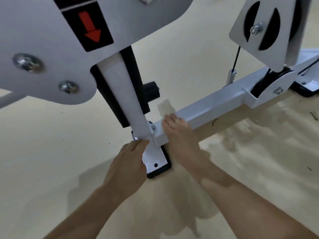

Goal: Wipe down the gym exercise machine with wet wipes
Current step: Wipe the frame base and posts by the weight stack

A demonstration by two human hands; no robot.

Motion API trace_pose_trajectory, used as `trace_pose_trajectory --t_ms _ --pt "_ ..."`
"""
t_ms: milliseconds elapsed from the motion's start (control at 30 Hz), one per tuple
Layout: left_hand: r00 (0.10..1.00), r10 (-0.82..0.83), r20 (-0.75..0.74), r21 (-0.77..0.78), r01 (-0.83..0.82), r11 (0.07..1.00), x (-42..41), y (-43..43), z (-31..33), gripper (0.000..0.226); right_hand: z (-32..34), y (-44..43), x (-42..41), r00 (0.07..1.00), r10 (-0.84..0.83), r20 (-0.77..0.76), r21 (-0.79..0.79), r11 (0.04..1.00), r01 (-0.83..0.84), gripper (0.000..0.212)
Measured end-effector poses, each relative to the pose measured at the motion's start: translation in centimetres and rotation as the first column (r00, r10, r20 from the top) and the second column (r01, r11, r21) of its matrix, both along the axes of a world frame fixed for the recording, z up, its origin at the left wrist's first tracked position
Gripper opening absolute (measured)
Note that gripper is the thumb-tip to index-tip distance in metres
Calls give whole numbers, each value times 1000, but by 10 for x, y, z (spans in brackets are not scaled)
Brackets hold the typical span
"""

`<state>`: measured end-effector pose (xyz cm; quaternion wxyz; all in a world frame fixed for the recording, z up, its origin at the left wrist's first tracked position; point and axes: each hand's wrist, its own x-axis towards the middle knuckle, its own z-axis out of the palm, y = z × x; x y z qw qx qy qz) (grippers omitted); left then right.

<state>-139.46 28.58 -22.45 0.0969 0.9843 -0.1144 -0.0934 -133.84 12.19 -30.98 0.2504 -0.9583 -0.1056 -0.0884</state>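
Observation:
The white gym machine fills the view: a low square base bar (210,107) runs from the centre to the right, and an upright post (124,94) meets it at a bolted joint. My right hand (177,135) lies over the bar near the joint and presses a pale wet wipe (166,107) onto it with its fingers; the wipe sticks out past the fingertips. My left hand (127,159) sits at the foot of the post, fingers curled against its lower end beside the white foot plate (155,157).
A large white plate with a red arrow sticker (89,28) and bolts hangs overhead at the left. A pulley housing (262,30) with a black cable (235,57) stands at the right. The floor (51,152) is beige, with dark scuffs at the right.

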Motion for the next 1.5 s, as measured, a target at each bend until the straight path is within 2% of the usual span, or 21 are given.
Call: trace_pose_trajectory --t_ms 67,100,167,233,300,367,433,500,533,567,667,700,800,933,1033,1100,1200,1267,1367,1433,1500 --pt "997 79 -8 -103 -79 992 0 0 0 68 0 28 -12 1000 -22 13 277 961 17 48" --pt "992 125 -21 -158 -127 979 0 1 0 64 5 34 -17 996 -86 -38 427 899 94 47" --pt "958 261 -115 -310 -285 907 0 -1 1 53 15 35 -28 957 -164 -238 649 707 282 43" --pt "885 384 -262 -499 -465 731 -1 -4 4 38 30 33 -39 915 -72 -397 786 487 380 39" --pt "825 420 -378 -594 -564 574 1 -6 6 31 40 27 -42 867 164 -471 867 270 420 36" --pt "792 417 -447 -615 -610 500 3 -3 4 29 45 18 -38 800 374 -469 883 167 439 30" --pt "755 382 -533 -628 -655 420 3 -2 3 23 49 13 -33 783 414 -463 878 96 469 23" --pt "749 411 -520 -626 -661 413 2 -3 4 11 50 15 -28 804 325 -498 855 30 518 17" --pt "756 469 -457 -635 -647 423 3 -5 4 5 50 20 -26 810 254 -529 841 31 540 18" --pt "748 539 -387 -653 -635 413 5 -6 4 1 49 25 -25 809 153 -567 823 84 561 22" --pt "702 669 -244 -732 -586 347 15 -12 5 13 50 36 -21 772 -167 -613 686 372 626 26" --pt "686 692 -227 -740 -583 336 17 -14 6 19 54 39 -22 765 -177 -619 672 385 633 22" --pt "631 715 -299 -729 -635 256 20 -21 1 27 65 52 -30 776 -50 -629 744 250 619 4" --pt "667 670 -326 -797 -576 184 17 -23 9 12 76 61 -43 894 -95 -439 813 380 440 11" --pt "728 628 -275 -870 -466 160 12 -27 26 10 90 58 -37 947 -171 -272 860 398 319 16" --pt "733 614 -294 -870 -470 146 1 -31 29 15 86 57 -37 936 -183 -302 842 409 352 16" --pt "702 607 -373 -836 -538 108 -6 -36 25 17 75 58 -41 879 -119 -462 793 389 470 17" --pt "708 634 -311 -845 -512 157 -3 -35 30 22 80 60 -40 864 -93 -495 808 318 497 22" --pt "807 587 -59 -814 -379 440 -5 -32 48 41 110 60 -38 903 -117 -413 886 179 428 23" --pt "865 494 85 -764 -262 590 -13 -31 55 57 126 59 -43 939 -129 -318 918 203 339 22" --pt "895 416 162 -749 -163 642 -20 -30 55 73 136 58 -49 969 -121 -216 940 243 240 18"
